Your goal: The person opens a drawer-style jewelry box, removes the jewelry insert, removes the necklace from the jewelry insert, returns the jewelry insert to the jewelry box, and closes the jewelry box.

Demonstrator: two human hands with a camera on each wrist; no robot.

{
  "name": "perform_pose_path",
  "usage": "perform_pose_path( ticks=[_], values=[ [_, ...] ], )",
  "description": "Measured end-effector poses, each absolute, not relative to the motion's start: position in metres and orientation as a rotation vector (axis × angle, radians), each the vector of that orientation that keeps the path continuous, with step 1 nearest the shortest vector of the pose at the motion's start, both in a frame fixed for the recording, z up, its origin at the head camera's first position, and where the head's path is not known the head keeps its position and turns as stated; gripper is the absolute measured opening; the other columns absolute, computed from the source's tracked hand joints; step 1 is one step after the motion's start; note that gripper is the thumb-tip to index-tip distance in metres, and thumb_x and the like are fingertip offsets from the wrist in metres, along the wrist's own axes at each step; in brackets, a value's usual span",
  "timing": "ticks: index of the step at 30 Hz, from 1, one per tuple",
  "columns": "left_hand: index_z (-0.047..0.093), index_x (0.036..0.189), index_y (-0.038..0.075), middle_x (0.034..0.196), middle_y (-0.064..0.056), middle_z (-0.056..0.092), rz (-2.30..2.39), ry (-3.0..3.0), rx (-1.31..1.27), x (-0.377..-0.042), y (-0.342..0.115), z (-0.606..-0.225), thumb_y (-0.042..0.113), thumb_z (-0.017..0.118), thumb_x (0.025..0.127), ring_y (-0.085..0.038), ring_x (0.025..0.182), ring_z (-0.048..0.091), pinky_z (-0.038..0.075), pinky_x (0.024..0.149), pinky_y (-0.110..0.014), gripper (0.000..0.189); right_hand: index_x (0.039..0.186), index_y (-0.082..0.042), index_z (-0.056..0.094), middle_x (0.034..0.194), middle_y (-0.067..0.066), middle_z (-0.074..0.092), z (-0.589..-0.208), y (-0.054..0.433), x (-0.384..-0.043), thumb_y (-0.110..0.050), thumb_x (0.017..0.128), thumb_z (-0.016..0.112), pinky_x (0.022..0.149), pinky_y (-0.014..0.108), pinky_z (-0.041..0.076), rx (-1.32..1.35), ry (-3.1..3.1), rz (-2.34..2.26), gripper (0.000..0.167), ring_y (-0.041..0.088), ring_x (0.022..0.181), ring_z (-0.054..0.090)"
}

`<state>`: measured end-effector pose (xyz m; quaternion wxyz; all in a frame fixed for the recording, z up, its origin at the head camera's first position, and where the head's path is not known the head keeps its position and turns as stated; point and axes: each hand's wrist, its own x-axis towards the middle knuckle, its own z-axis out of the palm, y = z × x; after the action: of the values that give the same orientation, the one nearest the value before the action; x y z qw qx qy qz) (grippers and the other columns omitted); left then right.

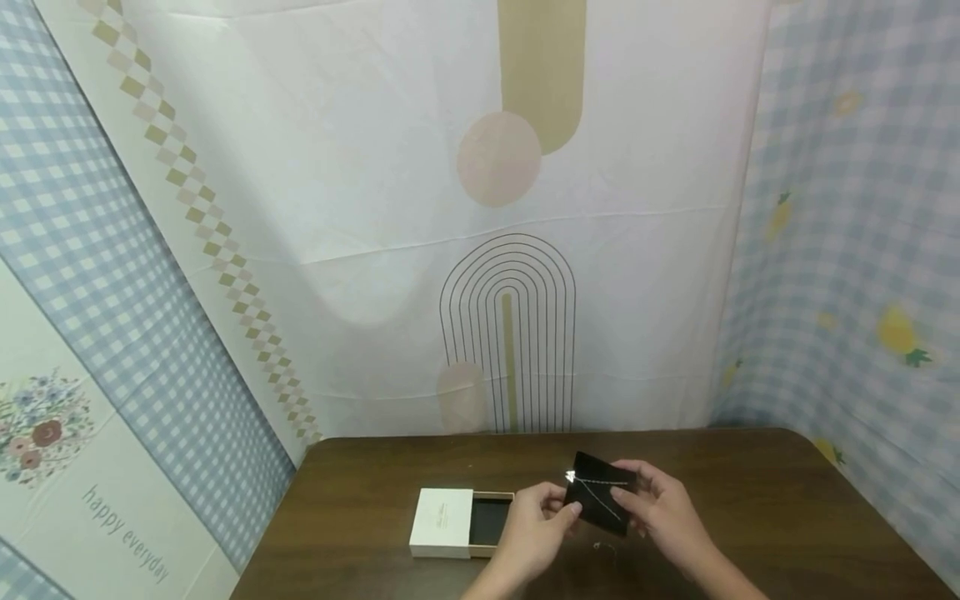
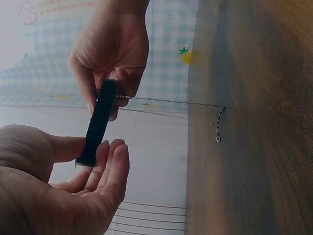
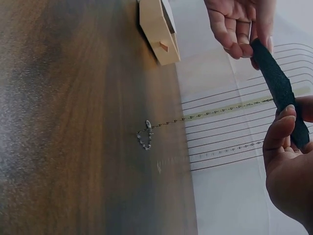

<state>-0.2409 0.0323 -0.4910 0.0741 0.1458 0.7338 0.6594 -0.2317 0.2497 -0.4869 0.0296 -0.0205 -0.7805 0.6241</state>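
Between both hands a thin black jewellery pad (image 1: pixel 600 510) is held above the table, tilted. Across its face runs a fine silver necklace (image 1: pixel 609 482), with a small shiny pendant at the pad's upper left corner. My left hand (image 1: pixel 534 523) pinches the pad's left edge between thumb and fingers. At the opposite edge my right hand (image 1: pixel 666 510) grips it, thumb on the face. Edge-on in the left wrist view, the pad (image 2: pixel 101 122) has two chain strands running down from it. The clasp end (image 3: pixel 145 138) appears to rest on the tabletop.
A white box sleeve (image 1: pixel 441 523) lies left of my hands, its drawer (image 1: pixel 491 523) slid partly out and showing a black inside. The brown wooden table (image 1: pixel 360 475) meets a patterned cloth backdrop (image 1: pixel 375 250) at its far edge.
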Motion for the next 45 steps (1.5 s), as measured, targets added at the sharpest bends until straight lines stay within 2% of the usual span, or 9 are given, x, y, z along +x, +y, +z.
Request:
perform_pose_path(
  ticks=[8,16,22,25,28,29,31,40,45],
  values=[
    [0.071,0.109,-0.006,0.091,-0.008,0.073,2.008,2.144,0.429,-0.243,0.031,-0.490,0.005,0.072,0.096,-0.012,0.073,0.073,0.065,0.071,-0.029,0.017,0.141,-0.001,0.060,0.102,0.008,0.076,-0.494,0.248,-0.233,-0.009,0.096,0.075,0.051,0.027,0.050,-0.059,-2.420,1.910,0.048,0.012,0.058,0.057],
    [0.070,0.106,-0.006,0.089,-0.007,0.072,2.024,2.133,0.394,-0.245,0.030,-0.489,0.004,0.072,0.096,-0.012,0.071,0.073,0.065,0.070,-0.030,0.014,0.140,-0.004,0.062,0.111,0.017,0.078,-0.486,0.242,-0.234,-0.009,0.096,0.075,0.047,0.028,0.049,-0.071,-2.423,1.864,0.046,0.016,0.058,0.063],
    [0.071,0.103,-0.006,0.088,-0.008,0.073,2.062,2.138,0.370,-0.245,0.029,-0.489,0.003,0.073,0.094,-0.029,0.074,0.078,0.066,0.072,-0.035,0.013,0.138,-0.008,0.064,0.077,0.007,0.068,-0.483,0.246,-0.233,-0.012,0.097,0.075,0.043,0.022,0.041,-0.052,-2.471,1.744,0.043,0.007,0.047,0.047],
    [0.071,0.105,-0.006,0.088,-0.008,0.074,2.065,2.134,0.355,-0.246,0.027,-0.489,0.004,0.073,0.095,-0.034,0.076,0.079,0.066,0.074,-0.038,0.014,0.136,-0.010,0.066,0.090,0.008,0.070,-0.481,0.250,-0.233,-0.016,0.098,0.076,0.044,0.024,0.044,-0.038,-2.473,1.632,0.039,0.008,0.051,0.050],
    [0.070,0.108,-0.007,0.090,-0.009,0.074,2.057,2.128,0.345,-0.247,0.024,-0.490,0.004,0.073,0.096,-0.029,0.077,0.080,0.067,0.077,-0.040,0.017,0.132,-0.009,0.068,0.117,0.011,0.071,-0.478,0.254,-0.231,-0.018,0.099,0.075,0.050,0.027,0.050,-0.033,-2.451,1.556,0.035,0.010,0.060,0.059],
    [0.070,0.109,-0.006,0.090,-0.009,0.074,2.052,2.129,0.339,-0.247,0.023,-0.490,0.005,0.072,0.096,-0.026,0.076,0.079,0.067,0.078,-0.040,0.017,0.131,-0.009,0.069,0.120,0.012,0.070,-0.476,0.255,-0.231,-0.018,0.100,0.075,0.051,0.027,0.051,-0.040,-2.446,1.544,0.033,0.010,0.061,0.060],
    [0.069,0.111,-0.007,0.091,-0.010,0.074,2.054,2.124,0.330,-0.248,0.022,-0.491,0.005,0.072,0.097,-0.025,0.077,0.079,0.067,0.079,-0.041,0.019,0.128,-0.009,0.070,0.119,0.012,0.071,-0.473,0.255,-0.230,-0.018,0.100,0.074,0.055,0.027,0.053,-0.056,-2.447,1.521,0.029,0.009,0.064,0.062],
    [0.067,0.114,-0.006,0.092,-0.012,0.077,2.104,2.082,0.277,-0.251,0.021,-0.487,0.006,0.071,0.097,-0.037,0.085,0.081,0.067,0.080,-0.035,0.021,0.114,-0.009,0.072,0.101,0.008,0.073,-0.475,0.251,-0.226,-0.020,0.102,0.072,0.057,0.026,0.053,-0.093,-2.469,1.478,0.016,0.012,0.065,0.063],
    [0.065,0.114,-0.008,0.095,-0.015,0.076,2.177,2.037,0.249,-0.253,0.020,-0.483,0.005,0.071,0.097,-0.030,0.082,0.080,0.067,0.083,-0.038,0.022,0.115,-0.007,0.071,0.103,0.010,0.075,-0.485,0.246,-0.225,-0.021,0.107,0.066,0.059,0.027,0.057,-0.100,-2.441,1.541,0.017,0.013,0.068,0.067]
  ],
)
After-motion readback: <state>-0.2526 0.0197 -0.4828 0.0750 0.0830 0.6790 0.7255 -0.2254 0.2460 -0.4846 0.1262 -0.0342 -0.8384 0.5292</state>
